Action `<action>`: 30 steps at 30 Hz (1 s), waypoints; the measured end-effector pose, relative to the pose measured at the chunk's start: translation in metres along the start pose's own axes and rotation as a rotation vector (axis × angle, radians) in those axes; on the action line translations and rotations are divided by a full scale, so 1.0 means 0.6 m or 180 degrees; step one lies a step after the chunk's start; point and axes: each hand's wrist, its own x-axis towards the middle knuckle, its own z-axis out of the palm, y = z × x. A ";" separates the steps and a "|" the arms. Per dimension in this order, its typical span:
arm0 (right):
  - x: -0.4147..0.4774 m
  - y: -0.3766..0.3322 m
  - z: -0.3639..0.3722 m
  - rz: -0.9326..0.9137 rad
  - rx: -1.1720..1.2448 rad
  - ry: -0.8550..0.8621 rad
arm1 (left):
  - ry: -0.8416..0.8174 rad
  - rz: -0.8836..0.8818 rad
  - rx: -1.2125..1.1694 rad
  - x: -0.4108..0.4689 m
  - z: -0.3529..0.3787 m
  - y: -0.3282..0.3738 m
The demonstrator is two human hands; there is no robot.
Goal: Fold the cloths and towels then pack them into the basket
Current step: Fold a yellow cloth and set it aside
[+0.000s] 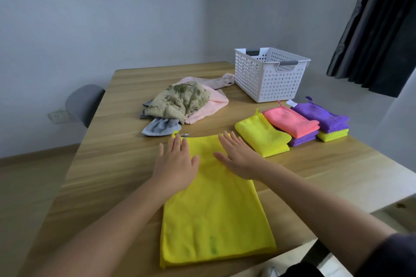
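two hands: our left hand (174, 165) and right hand (238, 157) lie flat, fingers spread, holding nothing, on the yellow cloth (216, 213) at the near table edge.
step: we should smooth outward, then fold with edges matched.
surface: wooden table (112, 132), white basket (267, 76) far right, apparently unfilled.
room: pale walls, dark curtain (378, 29).

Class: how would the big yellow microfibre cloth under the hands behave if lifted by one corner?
The big yellow microfibre cloth lies thin and flat on the wooden table, so it would probably droop limply. It looks light, and its doubled layers might fall open.
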 end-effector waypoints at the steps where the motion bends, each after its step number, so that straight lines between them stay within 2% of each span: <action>1: 0.005 -0.008 0.001 0.0053 0.0066 0.0032 | 0.0016 0.0027 -0.0032 0.017 0.000 -0.007; 5: 0.022 -0.006 0.027 0.0391 -0.0190 -0.0241 | -0.0433 -0.0200 -0.0036 0.058 0.029 -0.014; 12: 0.036 0.017 0.016 0.0273 -0.0350 -0.0210 | -0.0005 -0.0317 -0.0284 0.065 0.039 -0.002; 15: 0.006 0.014 0.004 0.0135 -0.0148 0.0044 | 0.0396 -0.0037 -0.0583 0.033 0.024 -0.007; 17: -0.032 0.007 -0.002 -0.0086 0.0020 0.0261 | 0.0487 0.0253 -0.0728 -0.008 0.014 -0.008; 20: -0.095 -0.005 0.010 -0.0344 0.0010 0.0195 | 0.0193 0.0621 -0.0529 -0.083 0.017 -0.004; 23: -0.124 -0.006 0.035 -0.0424 -0.0240 -0.0021 | -0.0172 0.0693 -0.0180 -0.119 0.032 0.001; 26: -0.137 0.002 0.028 -0.0356 -0.0224 0.0115 | -0.0061 0.0724 -0.0096 -0.129 0.027 -0.003; 28: -0.160 0.002 0.019 -0.0426 -0.0090 0.0249 | 0.0102 0.1033 -0.0069 -0.149 0.022 -0.008; 30: -0.196 0.001 0.024 -0.0666 -0.0037 0.0190 | -0.0040 0.1323 -0.0042 -0.186 0.026 -0.012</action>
